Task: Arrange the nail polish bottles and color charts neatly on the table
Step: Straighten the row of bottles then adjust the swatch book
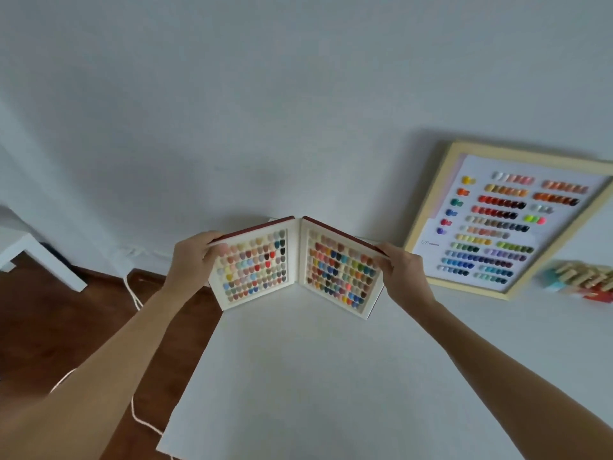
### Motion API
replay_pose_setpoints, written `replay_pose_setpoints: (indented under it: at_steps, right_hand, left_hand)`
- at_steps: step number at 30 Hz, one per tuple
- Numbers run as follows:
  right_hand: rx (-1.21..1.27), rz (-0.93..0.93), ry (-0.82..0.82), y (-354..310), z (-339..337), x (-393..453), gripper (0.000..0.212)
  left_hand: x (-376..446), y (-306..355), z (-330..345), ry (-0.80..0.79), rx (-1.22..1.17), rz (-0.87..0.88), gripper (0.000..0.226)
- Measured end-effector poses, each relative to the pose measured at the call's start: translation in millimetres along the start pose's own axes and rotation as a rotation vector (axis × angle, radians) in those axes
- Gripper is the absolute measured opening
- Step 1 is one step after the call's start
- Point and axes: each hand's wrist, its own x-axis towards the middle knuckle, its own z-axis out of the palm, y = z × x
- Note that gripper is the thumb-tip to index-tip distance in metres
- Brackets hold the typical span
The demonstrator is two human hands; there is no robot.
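A book-style color chart [295, 265] with a dark red cover stands open in a V at the far left corner of the white table [315, 376], showing two panels of colored nail swatches. My left hand [194, 257] grips its left cover edge and my right hand [399, 265] grips its right cover edge. A large framed color chart [497, 220] with a pale wooden frame leans against the wall on the table to the right. A cluster of nail polish bottles [583, 280] with light caps sits at the far right edge, blurred.
The white wall [265, 111] rises directly behind the table. Left of the table is brown wooden floor [66, 327] with a white cord [132, 293] trailing along it, and a white low table [30, 250] stands at the far left.
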Motion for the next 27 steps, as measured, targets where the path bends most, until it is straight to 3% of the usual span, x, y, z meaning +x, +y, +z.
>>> replay_pose_setpoints:
  at_steps: [5,14,27]
  right_hand:
    - [-0.008,0.076,0.068,11,-4,38,0.017]
    - [0.006,0.229,0.110,34,-1,99,0.016]
    - [0.028,0.328,0.092,56,10,129,0.013]
  left_hand:
    - [56,4,28,-0.018,-0.076,0.107,0.020]
    - [139,9,72,-0.012,-0.096,0.114,0.020]
    - [162,5,92,-0.044,-0.097,0.069,0.023]
